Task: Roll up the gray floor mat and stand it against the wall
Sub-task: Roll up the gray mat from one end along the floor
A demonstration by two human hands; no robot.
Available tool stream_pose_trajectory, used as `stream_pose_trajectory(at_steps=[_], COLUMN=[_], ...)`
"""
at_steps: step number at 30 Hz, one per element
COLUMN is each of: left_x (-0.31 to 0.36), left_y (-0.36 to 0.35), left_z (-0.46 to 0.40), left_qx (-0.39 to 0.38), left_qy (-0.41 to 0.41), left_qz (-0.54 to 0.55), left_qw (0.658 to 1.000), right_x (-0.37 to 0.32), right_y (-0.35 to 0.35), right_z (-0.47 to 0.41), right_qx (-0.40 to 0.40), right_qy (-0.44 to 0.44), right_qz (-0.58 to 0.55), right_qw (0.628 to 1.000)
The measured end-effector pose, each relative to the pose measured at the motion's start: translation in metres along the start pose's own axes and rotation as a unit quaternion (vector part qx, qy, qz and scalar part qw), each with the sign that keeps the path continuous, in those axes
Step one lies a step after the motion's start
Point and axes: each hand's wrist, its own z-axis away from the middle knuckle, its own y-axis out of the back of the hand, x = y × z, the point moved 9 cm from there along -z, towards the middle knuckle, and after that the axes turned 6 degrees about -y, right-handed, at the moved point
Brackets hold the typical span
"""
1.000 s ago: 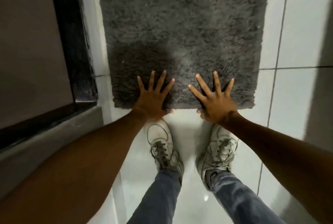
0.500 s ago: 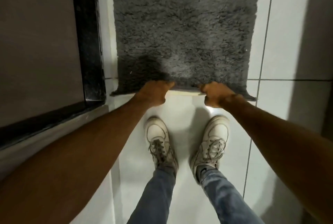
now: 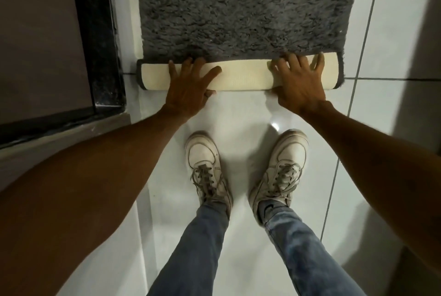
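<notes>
The rolling has only just begun: the near edge of the gray floor mat (image 3: 243, 7) is turned over into a first low roll, its cream backing (image 3: 243, 76) facing up, while the rest of the shaggy pile lies flat on the white floor tiles (image 3: 393, 45) ahead. The left hand (image 3: 188, 88) presses on the roll with fingers spread, thumb tucked at its near side; the right hand (image 3: 299, 81) does the same near the other end, fingers splayed over the top, neither closed around anything. I would judge the next move to be pushing the roll forward evenly with both palms, keeping it tight so the ends do not drift. The person's white sneakers (image 3: 205, 159) stand just behind the roll. A dark door frame (image 3: 100, 33) runs close along the mat's left side, and the roll's left end sits very near it, so it could catch there. Which wall the mat is meant for I cannot tell
</notes>
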Motion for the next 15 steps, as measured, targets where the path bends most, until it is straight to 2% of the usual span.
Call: stream_pose_trajectory(at_steps=[6,10,13,15], left_x=[0.012,0.018,0.017,0.012], left_y=[0.007,0.012,0.0,-0.011], left_z=[0.008,0.008,0.006,0.0], left_qx=[0.024,0.047,0.012,-0.027], left_qy=[-0.034,-0.08,-0.096,-0.089], left_qz=[0.034,0.045,0.034,0.014], left_qw=[0.999,0.995,0.995,0.996], right_x=[0.012,0.019,0.023,0.022], right_y=[-0.015,-0.024,-0.03,-0.027], right_z=[0.02,0.031,0.028,0.022], right_qx=[-0.038,-0.096,-0.15,-0.151], right_qy=[-0.046,-0.071,-0.045,-0.01], right_qz=[0.015,-0.039,-0.085,-0.078], right_qw=[0.998,0.992,0.984,0.985])
